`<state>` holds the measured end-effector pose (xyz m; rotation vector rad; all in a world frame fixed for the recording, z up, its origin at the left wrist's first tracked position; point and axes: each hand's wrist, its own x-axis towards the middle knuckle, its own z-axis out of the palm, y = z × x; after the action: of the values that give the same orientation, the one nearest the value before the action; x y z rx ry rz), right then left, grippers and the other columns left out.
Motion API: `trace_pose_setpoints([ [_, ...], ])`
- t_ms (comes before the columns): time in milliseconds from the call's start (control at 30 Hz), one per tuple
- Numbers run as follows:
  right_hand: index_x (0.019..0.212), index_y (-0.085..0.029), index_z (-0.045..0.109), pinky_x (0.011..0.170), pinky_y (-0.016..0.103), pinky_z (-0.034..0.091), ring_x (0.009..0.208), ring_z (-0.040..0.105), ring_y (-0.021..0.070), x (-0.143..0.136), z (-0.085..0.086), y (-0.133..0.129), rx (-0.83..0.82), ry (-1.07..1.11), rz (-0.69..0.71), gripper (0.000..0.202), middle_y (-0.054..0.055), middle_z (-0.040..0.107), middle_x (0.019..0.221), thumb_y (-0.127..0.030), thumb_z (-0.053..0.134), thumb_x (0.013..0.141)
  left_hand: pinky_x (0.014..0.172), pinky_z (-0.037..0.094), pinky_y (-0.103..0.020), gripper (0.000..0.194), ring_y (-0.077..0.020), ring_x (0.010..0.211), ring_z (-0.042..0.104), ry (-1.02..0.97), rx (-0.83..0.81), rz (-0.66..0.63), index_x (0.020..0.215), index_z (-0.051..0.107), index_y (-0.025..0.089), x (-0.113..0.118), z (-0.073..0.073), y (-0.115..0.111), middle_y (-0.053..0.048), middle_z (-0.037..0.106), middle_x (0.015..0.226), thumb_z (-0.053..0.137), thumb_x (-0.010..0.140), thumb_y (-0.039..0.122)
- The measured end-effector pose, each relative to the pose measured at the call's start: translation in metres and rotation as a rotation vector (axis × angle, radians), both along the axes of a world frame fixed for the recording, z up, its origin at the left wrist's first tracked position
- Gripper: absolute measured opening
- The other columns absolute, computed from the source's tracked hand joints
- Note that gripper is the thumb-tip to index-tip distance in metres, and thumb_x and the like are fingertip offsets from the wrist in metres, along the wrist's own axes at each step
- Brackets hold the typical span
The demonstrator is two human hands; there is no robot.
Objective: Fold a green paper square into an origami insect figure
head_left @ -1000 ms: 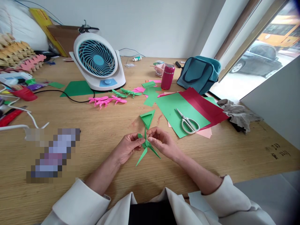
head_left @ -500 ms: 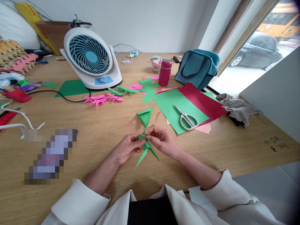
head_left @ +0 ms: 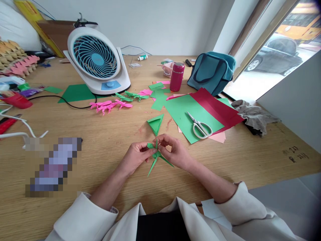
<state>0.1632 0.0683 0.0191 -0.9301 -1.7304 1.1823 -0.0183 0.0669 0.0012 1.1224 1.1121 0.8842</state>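
A green origami figure [head_left: 156, 154] with thin pointed legs is pinched between both hands over the table. My left hand [head_left: 138, 156] grips its left side with thumb and fingers. On its upper right, the thumb and fingers of my right hand [head_left: 173, 150] are closed around a narrow upright point. Parts of the folded paper are covered by the fingertips. Just beyond the hands lies a folded green paper triangle [head_left: 155, 124]. Farther off rest several finished-looking pink paper figures [head_left: 106, 106] and green paper figures [head_left: 130, 96].
White-handled scissors [head_left: 199, 126] lie on green sheets [head_left: 180, 112] to the right, over red paper [head_left: 215, 107]. Behind are a red flask [head_left: 177, 77], a blue bag [head_left: 210, 73] and a white fan [head_left: 96, 60]. A blurred-out flat object [head_left: 55, 165] lies at left.
The paper figure has tilted, and its two lower legs have shifted slightly up and to the right. Both hands keep hold of it, fingers a little rearranged.
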Motion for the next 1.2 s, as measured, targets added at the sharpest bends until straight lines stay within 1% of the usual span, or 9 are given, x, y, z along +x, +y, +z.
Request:
trace_pose_setpoints([
  [133,0.095,-0.019,0.061,0.072,0.026,0.047,0.076,0.059,0.0127,0.0,0.0,0.0,0.04,-0.023,-0.003,0.013,0.001,0.066,0.087,-0.013,0.052,0.087,0.047,0.039,-0.02,0.045,-0.0097,0.058,0.046,0.036,0.015,-0.006,0.081,0.076,0.013,-0.001,-0.002,0.0,0.001,0.058,0.064,0.089,0.06,0.051],
  [267,0.091,-0.019,0.062,0.072,0.027,0.046,0.076,0.057,0.0127,0.001,-0.003,0.001,0.104,-0.066,-0.002,0.015,0.002,0.065,0.09,-0.01,0.051,0.086,0.047,0.039,-0.02,0.044,-0.0093,0.057,0.045,0.065,0.025,-0.019,0.081,0.075,0.014,-0.002,-0.004,0.0,0.002,0.055,0.062,0.088,0.062,0.051],
  [367,0.09,-0.019,0.061,0.071,0.027,0.046,0.074,0.056,0.0126,0.001,-0.006,0.002,0.103,-0.068,-0.012,0.015,0.002,0.064,0.087,-0.009,0.052,0.084,0.048,0.039,-0.02,0.043,-0.0096,0.058,0.044,0.064,0.026,-0.026,0.08,0.075,0.014,-0.002,-0.004,0.0,0.002,0.055,0.062,0.088,0.062,0.052],
  [533,0.089,-0.02,0.059,0.068,0.026,0.046,0.071,0.055,0.0121,0.0,-0.006,0.003,0.013,-0.012,-0.005,0.011,0.0,0.063,0.083,-0.012,0.053,0.083,0.049,0.037,-0.021,0.043,-0.0093,0.057,0.045,0.004,-0.011,-0.043,0.073,0.073,0.015,0.0,0.003,-0.001,0.002,0.058,0.064,0.086,0.063,0.054],
  [667,0.085,-0.019,0.056,0.066,0.026,0.045,0.07,0.053,0.0125,0.001,-0.005,0.003,-0.052,0.031,0.013,0.001,0.0,0.058,0.078,-0.019,0.057,0.086,0.049,0.036,-0.02,0.041,-0.0077,0.055,0.046,-0.09,-0.133,-0.068,0.071,0.072,0.015,-0.002,0.008,-0.003,0.002,0.057,0.061,0.086,0.066,0.053],
  [767,0.083,-0.019,0.054,0.062,0.025,0.042,0.066,0.049,0.0114,0.0,-0.007,0.004,-0.144,0.08,0.051,0.012,-0.002,0.053,0.073,-0.028,0.061,0.087,0.046,0.033,-0.018,0.04,-0.0054,0.052,0.045,-0.186,-0.275,-0.091,0.073,0.073,0.015,-0.004,0.008,-0.002,0.003,0.057,0.061,0.089,0.062,0.049],
  [933,0.087,-0.019,0.056,0.065,0.026,0.044,0.069,0.053,0.0122,-0.001,-0.013,0.006,-0.274,0.21,0.126,0.022,-0.001,0.057,0.076,-0.038,0.068,0.085,0.045,0.033,-0.016,0.036,-0.0023,0.046,0.04,-0.284,-0.435,-0.08,0.07,0.073,0.014,-0.005,0.005,-0.001,0.003,0.057,0.057,0.094,0.057,0.04],
  [1033,0.084,-0.019,0.056,0.063,0.026,0.043,0.066,0.053,0.0117,-0.002,-0.015,0.006,-0.296,0.226,0.122,0.025,-0.002,0.057,0.073,-0.04,0.07,0.083,0.044,0.033,-0.016,0.034,-0.0023,0.045,0.04,-0.303,-0.453,-0.087,0.068,0.073,0.014,-0.005,0.005,0.0,0.003,0.057,0.055,0.093,0.058,0.038],
  [1200,0.08,-0.019,0.055,0.06,0.025,0.042,0.064,0.053,0.011,-0.002,-0.014,0.007,-0.304,0.215,0.092,0.022,-0.003,0.057,0.07,-0.036,0.069,0.082,0.043,0.03,-0.016,0.034,-0.0023,0.045,0.039,-0.298,-0.444,-0.106,0.069,0.073,0.014,-0.004,0.005,0.0,0.003,0.055,0.053,0.092,0.06,0.041],
])
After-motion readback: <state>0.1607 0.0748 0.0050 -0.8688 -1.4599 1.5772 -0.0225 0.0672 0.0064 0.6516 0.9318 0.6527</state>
